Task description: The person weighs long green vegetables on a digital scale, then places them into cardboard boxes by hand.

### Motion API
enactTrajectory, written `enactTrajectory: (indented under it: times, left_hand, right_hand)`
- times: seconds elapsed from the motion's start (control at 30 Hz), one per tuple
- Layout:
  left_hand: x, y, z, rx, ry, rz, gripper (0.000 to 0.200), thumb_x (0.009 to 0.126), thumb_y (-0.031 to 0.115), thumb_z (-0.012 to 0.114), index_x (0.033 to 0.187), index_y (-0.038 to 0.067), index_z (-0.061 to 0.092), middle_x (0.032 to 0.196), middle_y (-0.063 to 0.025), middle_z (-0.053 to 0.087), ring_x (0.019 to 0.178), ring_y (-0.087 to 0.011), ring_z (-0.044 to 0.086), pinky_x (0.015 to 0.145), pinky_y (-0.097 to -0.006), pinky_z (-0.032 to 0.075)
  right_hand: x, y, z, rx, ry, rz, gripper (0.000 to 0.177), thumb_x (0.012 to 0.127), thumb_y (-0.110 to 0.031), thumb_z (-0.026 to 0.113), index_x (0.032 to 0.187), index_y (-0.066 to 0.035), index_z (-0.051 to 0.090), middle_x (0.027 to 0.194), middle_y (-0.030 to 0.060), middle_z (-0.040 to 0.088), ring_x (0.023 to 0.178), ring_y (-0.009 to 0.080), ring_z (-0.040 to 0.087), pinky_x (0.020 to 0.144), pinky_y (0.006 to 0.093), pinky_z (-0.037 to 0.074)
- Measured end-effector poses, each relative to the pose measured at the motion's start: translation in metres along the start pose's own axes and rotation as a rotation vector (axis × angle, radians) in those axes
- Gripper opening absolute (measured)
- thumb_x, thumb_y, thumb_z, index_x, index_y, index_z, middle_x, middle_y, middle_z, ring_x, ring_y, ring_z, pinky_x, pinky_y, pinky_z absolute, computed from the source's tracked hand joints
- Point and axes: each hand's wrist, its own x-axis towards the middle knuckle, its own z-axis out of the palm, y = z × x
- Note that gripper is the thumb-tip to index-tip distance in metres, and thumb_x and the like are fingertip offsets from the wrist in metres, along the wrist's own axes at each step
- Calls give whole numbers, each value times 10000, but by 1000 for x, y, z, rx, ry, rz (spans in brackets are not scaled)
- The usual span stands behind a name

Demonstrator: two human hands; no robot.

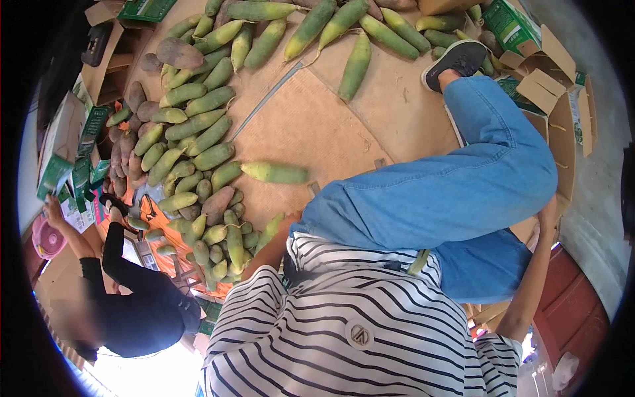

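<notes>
Green radish [270, 229] nearest the L hand lies at the near R edge of the big heap, tilted, right by the forearm; can't tell if it's touched. L hand [290, 221] is mostly hidden behind the bent thigh, so can't tell if fingers are spread, closed or pinching anything. R hand [548, 214] is down past the other side of the leg, by the lower edge of an open carton [562, 149]; too small & partly hidden, can't tell if it grips or just rests there. Just fwd of the L hand, a lone radish [275, 173] lies sideways on the cardboard floor [307, 126], its pale end twd the heap [198, 135]. Main risk, I'd say: radishes are round & piled loose, so a knock from the L arm or knee could roll some off the edge. Shoe [455, 65] is planted right beside radishes at top R; a small shift could bruise one or cost footing. Seam [268, 102] btwn cardboard sheets might snag a toe. Farther L, a co-worker [142, 301] in black has a hand [51, 208] at a green-white carton [61, 149]; it sits by other boxes & might tip if pulled.
</notes>
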Motion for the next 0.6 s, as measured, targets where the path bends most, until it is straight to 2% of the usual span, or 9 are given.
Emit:
enactTrajectory:
  times: [0.13,0.17,0.23,0.33,0.4,0.43,0.47,0.57,0.6]
  left_hand:
    - [7,-15,-23,-125,203,191,638,614,331,761,1117,55,482,961,-181,610,930,-331,595,777,-436,481]
    - [3,-12,-48,-192,333,206,612,617,327,757,1089,46,487,899,-172,624,886,-330,608,747,-435,486]
    - [13,-1,-102,-230,395,259,581,635,320,742,1067,23,490,866,-182,603,827,-329,600,706,-435,480]
    - [52,31,-183,-361,776,411,503,663,321,718,1007,14,516,851,-189,593,826,-355,577,731,-446,467]
    - [61,67,-263,-342,860,310,440,709,296,696,994,-1,540,944,-209,598,880,-369,570,777,-447,453]
    - [62,79,-297,-492,996,443,429,745,260,682,1037,-20,539,976,-218,596,928,-374,566,807,-448,449]
    - [54,92,-328,-630,1070,470,459,764,245,685,1092,-30,520,1017,-222,578,986,-376,546,851,-432,438]
    - [2,107,-375,-574,1262,597,496,762,252,701,1120,-30,504,1072,-220,552,1019,-376,524,885,-413,423]
    - [-2,96,-361,-523,1178,579,531,743,266,720,1133,-21,499,1113,-220,526,1040,-377,507,896,-407,415]
  right_hand:
    - [-1,0,-1,12,-2,45,376,846,-110,544,1213,-31,537,1130,126,620,1044,196,561,896,301,418]
    - [-1,0,-1,5,-1,27,379,847,-107,543,1217,-30,534,1135,125,617,1047,194,559,897,298,418]
    - [1,-4,1,-5,3,-16,384,849,-101,541,1226,-28,528,1144,123,612,1051,191,556,898,292,416]
    - [0,-6,0,-27,19,-71,392,852,-93,538,1238,-26,518,1159,121,604,1057,186,550,900,283,413]
    - [1,-2,1,58,8,-34,396,854,-94,539,1244,-27,513,1162,113,604,1060,184,549,903,282,412]
    - [-1,1,1,98,-2,-13,398,855,-94,539,1247,-27,510,1164,110,603,1061,183,548,905,282,411]
    - [-1,0,0,65,-12,-14,398,855,-94,540,1247,-27,510,1163,106,604,1059,182,549,904,283,411]
    - [-2,-7,-1,35,-20,-9,394,856,-88,539,1243,-26,511,1159,98,608,1054,179,551,902,285,414]
    - [-3,-11,0,65,-12,-6,390,856,-84,536,1240,-24,512,1156,97,610,1052,180,552,901,286,414]
